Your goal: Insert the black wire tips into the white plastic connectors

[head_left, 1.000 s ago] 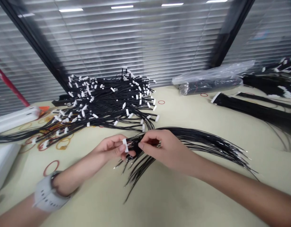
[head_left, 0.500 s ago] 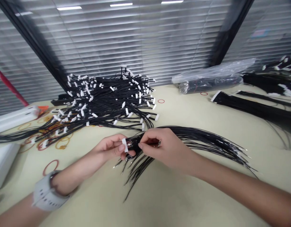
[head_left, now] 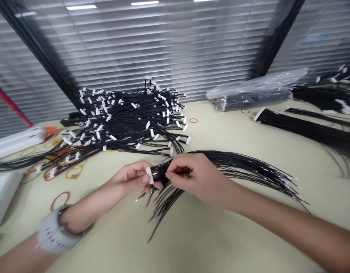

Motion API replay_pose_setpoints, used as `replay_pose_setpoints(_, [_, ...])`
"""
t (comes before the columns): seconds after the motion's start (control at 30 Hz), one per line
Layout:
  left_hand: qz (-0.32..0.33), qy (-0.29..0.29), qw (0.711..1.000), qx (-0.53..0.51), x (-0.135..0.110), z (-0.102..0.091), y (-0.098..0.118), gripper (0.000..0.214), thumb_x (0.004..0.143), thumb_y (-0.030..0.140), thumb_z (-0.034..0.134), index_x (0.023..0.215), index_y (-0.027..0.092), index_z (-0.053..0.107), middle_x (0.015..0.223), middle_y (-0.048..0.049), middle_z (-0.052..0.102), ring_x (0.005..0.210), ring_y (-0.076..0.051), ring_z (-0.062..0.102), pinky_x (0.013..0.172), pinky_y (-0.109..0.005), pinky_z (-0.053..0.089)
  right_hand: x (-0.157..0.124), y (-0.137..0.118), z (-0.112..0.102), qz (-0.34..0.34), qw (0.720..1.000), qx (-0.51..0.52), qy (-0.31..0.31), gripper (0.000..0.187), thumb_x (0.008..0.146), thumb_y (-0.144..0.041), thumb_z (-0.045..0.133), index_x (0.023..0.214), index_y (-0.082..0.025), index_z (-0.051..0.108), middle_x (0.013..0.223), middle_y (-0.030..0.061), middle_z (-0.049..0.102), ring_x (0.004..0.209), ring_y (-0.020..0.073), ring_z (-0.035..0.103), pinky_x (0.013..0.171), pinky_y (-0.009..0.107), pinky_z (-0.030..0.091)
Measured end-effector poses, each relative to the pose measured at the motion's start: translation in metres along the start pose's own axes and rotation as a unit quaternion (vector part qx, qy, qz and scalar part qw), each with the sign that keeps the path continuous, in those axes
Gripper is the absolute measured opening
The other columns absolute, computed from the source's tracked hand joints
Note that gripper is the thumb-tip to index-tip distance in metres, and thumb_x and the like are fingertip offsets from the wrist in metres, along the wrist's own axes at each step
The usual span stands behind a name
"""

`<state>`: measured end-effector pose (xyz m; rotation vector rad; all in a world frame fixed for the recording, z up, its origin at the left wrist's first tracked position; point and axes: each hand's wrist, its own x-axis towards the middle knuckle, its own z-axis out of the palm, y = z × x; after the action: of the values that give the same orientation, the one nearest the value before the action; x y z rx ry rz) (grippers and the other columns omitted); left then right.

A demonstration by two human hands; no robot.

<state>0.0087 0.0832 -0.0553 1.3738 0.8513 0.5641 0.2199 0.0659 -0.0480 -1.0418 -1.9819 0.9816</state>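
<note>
Between the thumb and fingers of my left hand (head_left: 135, 178) is a small white connector (head_left: 149, 175), held upright. Just to its right, my right hand (head_left: 197, 176) pinches thumb against forefinger on a thin black wire; the wire's tip is too small to make out. Under and behind both hands lies a loose bundle of black wires (head_left: 249, 165) with bare metal ends at the right. More loose wire ends (head_left: 160, 220) fan out below my fingers. A grey watch band (head_left: 57, 229) is on my left wrist.
Behind my hands rises a pile of black cables (head_left: 126, 117) with white connectors. Rubber bands (head_left: 60, 201) lie on the left. A clear plastic bag (head_left: 253, 99) and thick black cable bundles (head_left: 306, 127) are at the back right. White boxes (head_left: 5, 193) stand at the left edge.
Almost nothing differs. The view has shifted very slightly, and both hands keep the same grip at the white connector.
</note>
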Motion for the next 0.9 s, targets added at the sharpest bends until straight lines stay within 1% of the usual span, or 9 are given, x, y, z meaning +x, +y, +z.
replay_pose_setpoints(0.43, [-0.011,-0.007,1.000,0.014,-0.0007,-0.0001,0.0011,0.016,0.081,0.030,0.059,0.082,0.015,0.058,0.080,-0.0057,0.069,0.061,-0.011,0.054,0.059,-0.023,0.040,-0.0004,0.0014,0.0017,-0.009,1.000,0.004,-0.004,0.013,0.077,-0.015,0.048,0.068,-0.017,0.058,0.062,-0.0039,0.051,0.057,0.0057,0.042,0.052,0.019,0.031])
replay_pose_setpoints(0.63, [-0.013,-0.014,0.999,0.026,-0.0009,-0.0011,-0.0004,0.017,0.080,0.032,0.061,0.081,0.015,0.057,0.078,-0.0046,0.070,0.060,-0.010,0.053,0.058,-0.022,0.040,-0.0007,0.0009,-0.0001,-0.031,0.999,-0.017,-0.009,0.013,0.077,-0.014,0.049,0.067,-0.017,0.057,0.062,-0.0043,0.051,0.057,0.0051,0.042,0.053,0.019,0.030])
replay_pose_setpoints(0.9, [-0.013,-0.013,0.999,0.038,-0.0009,0.0007,0.0029,0.018,0.079,0.033,0.060,0.078,0.015,0.056,0.077,-0.0059,0.070,0.059,-0.011,0.054,0.056,-0.023,0.039,-0.0003,-0.0009,-0.0021,-0.058,0.997,-0.037,-0.021,0.013,0.076,-0.013,0.049,0.068,-0.017,0.058,0.064,-0.0033,0.052,0.058,0.0058,0.043,0.055,0.019,0.031])
